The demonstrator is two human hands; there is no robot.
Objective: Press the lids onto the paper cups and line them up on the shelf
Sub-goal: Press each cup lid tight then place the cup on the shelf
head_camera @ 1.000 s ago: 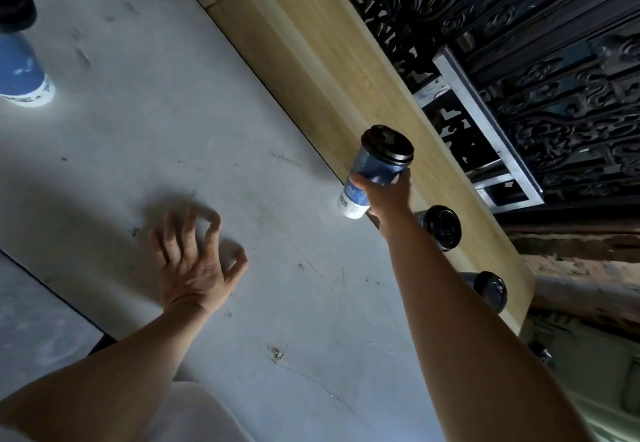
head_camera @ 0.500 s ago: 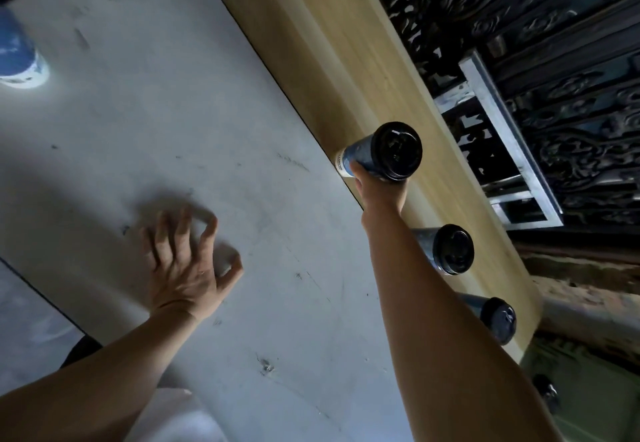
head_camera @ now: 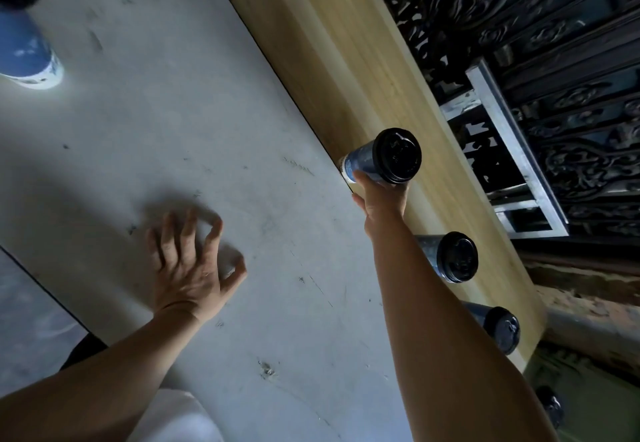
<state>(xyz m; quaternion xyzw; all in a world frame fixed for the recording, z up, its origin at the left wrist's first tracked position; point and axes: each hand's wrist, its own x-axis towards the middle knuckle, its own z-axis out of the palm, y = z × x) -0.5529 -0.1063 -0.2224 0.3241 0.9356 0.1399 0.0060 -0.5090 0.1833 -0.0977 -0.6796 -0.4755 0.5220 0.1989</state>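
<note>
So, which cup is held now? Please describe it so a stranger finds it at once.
Find the pale wooden shelf beside the grey table. Three dark blue cups with black lids line it. The held cup is the farthest from the person, and only it has the right hand round it; the middle cup and near cup stand free.

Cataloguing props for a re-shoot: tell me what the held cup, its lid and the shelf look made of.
The cup in the right hand: likely paper, blue printed wall with a white base band. The lid: probably plastic, black, slightly glossy, with moulded relief. The shelf: pale wood, matte, with lengthwise grain streaks.
</note>
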